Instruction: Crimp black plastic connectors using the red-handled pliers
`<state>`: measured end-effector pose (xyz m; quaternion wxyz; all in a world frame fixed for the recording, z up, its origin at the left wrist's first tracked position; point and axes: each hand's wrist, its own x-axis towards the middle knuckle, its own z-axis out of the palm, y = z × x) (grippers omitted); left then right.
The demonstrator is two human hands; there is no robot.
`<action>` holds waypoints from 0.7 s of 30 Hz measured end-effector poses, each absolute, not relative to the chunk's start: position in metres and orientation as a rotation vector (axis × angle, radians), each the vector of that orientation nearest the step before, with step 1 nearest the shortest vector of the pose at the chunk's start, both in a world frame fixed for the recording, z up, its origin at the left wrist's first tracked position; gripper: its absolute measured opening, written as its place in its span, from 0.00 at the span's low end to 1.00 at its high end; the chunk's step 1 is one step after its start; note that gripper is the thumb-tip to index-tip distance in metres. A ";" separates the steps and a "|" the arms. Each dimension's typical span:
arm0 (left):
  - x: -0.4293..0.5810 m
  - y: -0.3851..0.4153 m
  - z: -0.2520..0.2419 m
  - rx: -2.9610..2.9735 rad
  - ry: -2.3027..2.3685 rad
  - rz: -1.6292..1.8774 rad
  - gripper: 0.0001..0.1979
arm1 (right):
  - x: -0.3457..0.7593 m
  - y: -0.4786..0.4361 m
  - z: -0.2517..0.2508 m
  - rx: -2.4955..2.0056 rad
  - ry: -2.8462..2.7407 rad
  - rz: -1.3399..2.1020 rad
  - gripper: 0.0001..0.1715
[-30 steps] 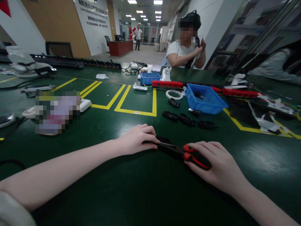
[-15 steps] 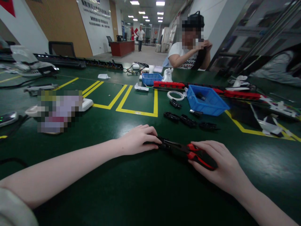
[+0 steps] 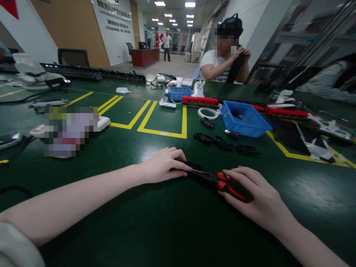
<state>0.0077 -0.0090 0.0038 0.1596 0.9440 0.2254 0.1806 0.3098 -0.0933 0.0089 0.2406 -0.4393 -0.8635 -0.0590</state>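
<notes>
Both my hands rest low on the green table (image 3: 167, 230). My right hand (image 3: 256, 196) is closed round the red and black handles of a pair of pliers (image 3: 222, 183), whose jaws point left. My left hand (image 3: 162, 165) lies palm down with its fingers pressed on a small black plastic part (image 3: 193, 165), right where the plier tips meet it. Most of that part is hidden under my fingers.
Three loose black connector parts (image 3: 222, 142) lie just beyond my hands, before a blue bin (image 3: 244, 118). Farther back are a smaller blue bin (image 3: 179, 92), red strips (image 3: 198, 100) and a white ring (image 3: 208, 112). A person sits across the table (image 3: 222, 63).
The plier handles opened slightly half a second ago and are squeezed together again now. My left hand has stayed on the black part.
</notes>
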 end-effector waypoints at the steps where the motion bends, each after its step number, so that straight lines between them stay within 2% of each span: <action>1: 0.008 -0.009 0.004 2.698 0.646 0.510 0.13 | 0.310 -0.093 0.009 -1.199 -2.366 -0.162 0.24; 21: 0.006 -0.009 0.005 2.718 0.646 0.491 0.14 | 0.308 -0.092 0.013 -1.142 -2.394 -0.258 0.22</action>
